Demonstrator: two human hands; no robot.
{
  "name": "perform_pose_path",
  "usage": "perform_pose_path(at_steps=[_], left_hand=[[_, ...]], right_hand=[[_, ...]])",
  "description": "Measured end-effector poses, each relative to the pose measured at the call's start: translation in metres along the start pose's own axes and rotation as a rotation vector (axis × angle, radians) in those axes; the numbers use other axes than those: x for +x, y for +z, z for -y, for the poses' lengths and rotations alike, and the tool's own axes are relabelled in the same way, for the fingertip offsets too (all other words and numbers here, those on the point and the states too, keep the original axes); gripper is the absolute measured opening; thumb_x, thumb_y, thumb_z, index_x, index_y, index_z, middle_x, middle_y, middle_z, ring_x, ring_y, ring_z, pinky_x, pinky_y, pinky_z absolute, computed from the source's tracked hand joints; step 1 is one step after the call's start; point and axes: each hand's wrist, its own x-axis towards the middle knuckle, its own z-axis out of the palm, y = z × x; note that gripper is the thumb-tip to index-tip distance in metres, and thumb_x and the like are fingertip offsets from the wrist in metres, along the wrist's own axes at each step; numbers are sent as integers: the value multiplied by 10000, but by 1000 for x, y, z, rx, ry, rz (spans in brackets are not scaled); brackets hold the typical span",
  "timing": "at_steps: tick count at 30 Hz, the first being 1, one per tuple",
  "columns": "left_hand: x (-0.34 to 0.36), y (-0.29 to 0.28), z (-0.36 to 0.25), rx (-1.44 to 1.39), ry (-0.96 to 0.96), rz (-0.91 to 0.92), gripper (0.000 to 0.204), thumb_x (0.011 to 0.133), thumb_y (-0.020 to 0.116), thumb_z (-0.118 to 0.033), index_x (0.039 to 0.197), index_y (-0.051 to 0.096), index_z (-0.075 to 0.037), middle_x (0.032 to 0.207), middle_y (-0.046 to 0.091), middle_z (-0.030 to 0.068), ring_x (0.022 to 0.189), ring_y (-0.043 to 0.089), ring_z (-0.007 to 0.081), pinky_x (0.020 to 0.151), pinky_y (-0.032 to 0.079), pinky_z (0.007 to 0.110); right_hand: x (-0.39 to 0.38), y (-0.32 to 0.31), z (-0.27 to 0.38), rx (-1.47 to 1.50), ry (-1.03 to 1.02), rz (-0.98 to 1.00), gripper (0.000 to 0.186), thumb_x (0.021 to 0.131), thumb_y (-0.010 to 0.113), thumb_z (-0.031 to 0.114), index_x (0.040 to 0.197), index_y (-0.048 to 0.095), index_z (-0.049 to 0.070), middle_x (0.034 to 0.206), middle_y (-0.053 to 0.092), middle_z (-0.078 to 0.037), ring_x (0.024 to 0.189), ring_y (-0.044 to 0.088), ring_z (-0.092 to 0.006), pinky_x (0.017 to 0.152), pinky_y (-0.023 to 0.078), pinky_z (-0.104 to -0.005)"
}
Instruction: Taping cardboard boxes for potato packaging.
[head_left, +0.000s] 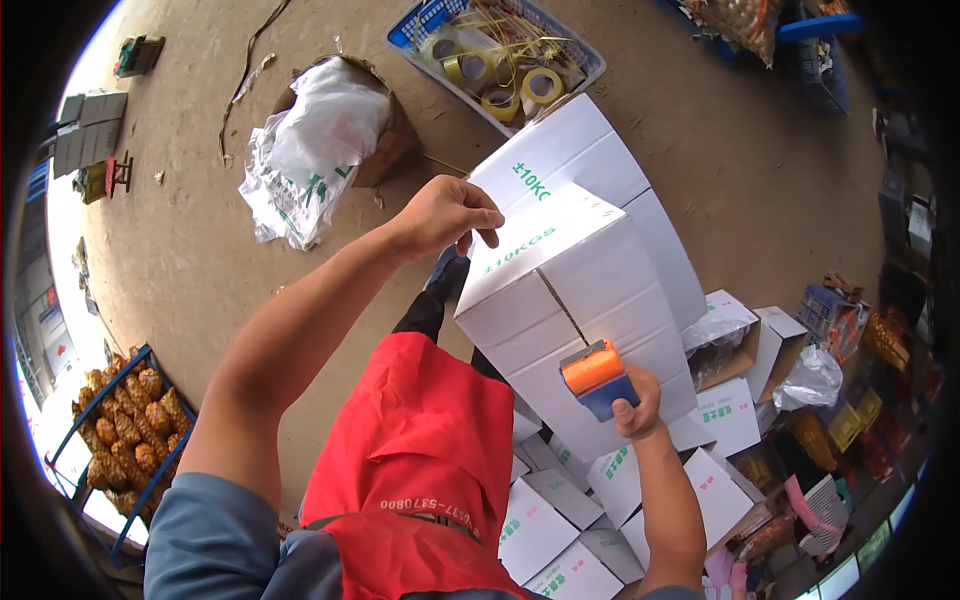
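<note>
A white cardboard box [590, 290] with green print stands before me, a dark seam line running down its near side. My right hand [638, 402] is closed round the handle of an orange-and-blue tape dispenser [597, 372], whose head lies against the box at the lower end of the seam. At the box's upper left edge is my left hand [455, 215], its fingers curled and thumb drawn in; whether they pinch anything is hidden. Another white carton [655, 235] stands directly behind the box.
A blue plastic basket [410, 30] holds rolls of yellow tape and straps at the far side. White plastic bags [330, 130] spill from an open carton on the left. Several white cartons [560, 500] lie in a heap at near right. A blue-framed crate of filled net bags [125, 430] stands at left.
</note>
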Motion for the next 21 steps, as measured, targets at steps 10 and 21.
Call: perform_pose_path(at_steps=[10,21], left_hand=[[9,18,15,26,59,-5,204,976,690,-170,998,755,23,819,771,73,551,585,82,537,476,248],[14,63,18,800,201,-107,304,1052,522,-342,1124,631,-68,1014,729,177,953,695,378,847,534,481]], right_hand=[[1,2,-3,-55,-58,-15,839,1029,493,606,1377,566,-153,882,720,-207,779,732,-342,756,573,-373],[4,4,5,-95,-54,-19,792,1024,508,558,1387,557,-145,815,675,-187,705,685,-329,732,560,-370]])
